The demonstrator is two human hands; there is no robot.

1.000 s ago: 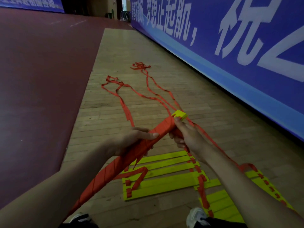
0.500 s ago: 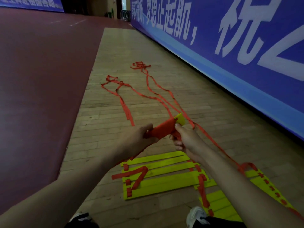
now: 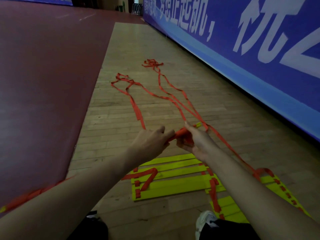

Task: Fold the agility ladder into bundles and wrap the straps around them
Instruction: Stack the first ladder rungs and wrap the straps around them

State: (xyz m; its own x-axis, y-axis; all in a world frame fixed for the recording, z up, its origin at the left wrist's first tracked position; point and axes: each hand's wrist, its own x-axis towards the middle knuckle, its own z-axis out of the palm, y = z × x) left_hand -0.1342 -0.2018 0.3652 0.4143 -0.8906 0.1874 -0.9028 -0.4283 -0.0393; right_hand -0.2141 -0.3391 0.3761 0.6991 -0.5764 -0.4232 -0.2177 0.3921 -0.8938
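Running from 8 o'clock up to 2 o'clock, the long axis of the strap-wrapped bundle [image 3: 180,133] is held slantwise above the wooden floor [image 3: 225,118] at the centre of the view. Its yellow tip [image 3: 199,125] is pointed toward the blue banner [image 3: 225,54] at 2 o'clock, while its near end [image 3: 26,196] is seen passing under the left forearm at 8 o'clock. The bundle is gripped by the right hand [image 3: 195,142], whose palm is turned toward the camera and whose fingers are curled round the orange wrapping just below the tip. Just beside it, at 9 o'clock of it, the left hand [image 3: 152,142] is closed on the same bundle, back uppermost, with the fingertips pinched on the wrapping; the exact hold under the fingers cannot be told. From the hands, loose orange straps [image 3: 136,111] are trailed away over the boards toward 12 o'clock and end in two tangles. More strap is led from the right hand down to 4 o'clock. Below the hands, at 6 o'clock, a flat stack of yellow rungs [image 3: 173,186] is laid crosswise on the floor, and a second stack [image 3: 226,205] lies just beside it at 5 o'clock. A white shoe [image 3: 206,220] is seen at the bottom edge, and a dark red surface [image 3: 43,75] is spread over the left side.
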